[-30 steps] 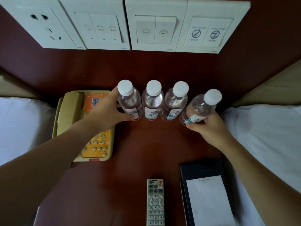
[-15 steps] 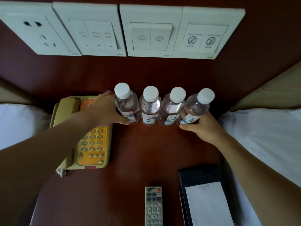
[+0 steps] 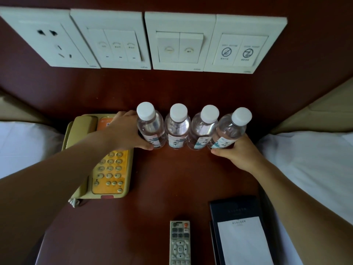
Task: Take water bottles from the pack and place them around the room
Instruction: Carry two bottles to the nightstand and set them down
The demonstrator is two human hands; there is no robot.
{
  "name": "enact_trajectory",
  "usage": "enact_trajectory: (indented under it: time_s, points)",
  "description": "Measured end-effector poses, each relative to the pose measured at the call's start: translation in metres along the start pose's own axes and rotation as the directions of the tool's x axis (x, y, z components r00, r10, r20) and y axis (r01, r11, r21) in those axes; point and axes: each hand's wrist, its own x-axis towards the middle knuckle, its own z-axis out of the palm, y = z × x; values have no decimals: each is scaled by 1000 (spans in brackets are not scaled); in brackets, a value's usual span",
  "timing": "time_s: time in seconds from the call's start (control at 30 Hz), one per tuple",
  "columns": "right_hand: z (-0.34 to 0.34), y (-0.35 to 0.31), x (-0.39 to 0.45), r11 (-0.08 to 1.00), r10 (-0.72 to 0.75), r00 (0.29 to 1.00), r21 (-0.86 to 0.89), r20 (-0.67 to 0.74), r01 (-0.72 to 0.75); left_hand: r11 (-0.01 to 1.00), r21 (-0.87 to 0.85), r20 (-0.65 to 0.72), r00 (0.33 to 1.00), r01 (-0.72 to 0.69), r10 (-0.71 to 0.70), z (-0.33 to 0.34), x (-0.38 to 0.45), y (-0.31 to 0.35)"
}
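Observation:
Several clear water bottles with white caps stand in a tight row at the back of a dark red nightstand (image 3: 172, 180). My left hand (image 3: 126, 131) grips the leftmost bottle (image 3: 150, 127) from its left side. My right hand (image 3: 238, 152) grips the rightmost bottle (image 3: 230, 129) low on its label; that bottle leans slightly left against its neighbour. The two middle bottles (image 3: 177, 127) (image 3: 203, 129) stand between them, touching. No pack is in view.
A beige and orange telephone (image 3: 107, 169) lies left of the bottles under my left forearm. A remote control (image 3: 180, 243) and a black notepad holder (image 3: 238, 232) lie at the front. Wall switch panels (image 3: 179, 41) hang behind. White beds (image 3: 309, 161) flank both sides.
The rightmost bottle has been brought more upright and closer to the row. Both hands stay on the end bottles, pressing the row together. The camera has tilted down slightly.

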Motion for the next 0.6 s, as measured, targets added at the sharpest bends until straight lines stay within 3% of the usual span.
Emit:
enact_trajectory:
  time_s: [0.17, 0.6]
  points:
    - [0, 2, 3, 1000, -11, 1000, -22, 21, 11, 985, 171, 131, 991, -12, -11, -2, 6, 3]
    - [2, 10, 6, 1000, -16, 1000, -2, 14, 16, 985, 172, 94, 995, 8, -25, 1, 9, 4]
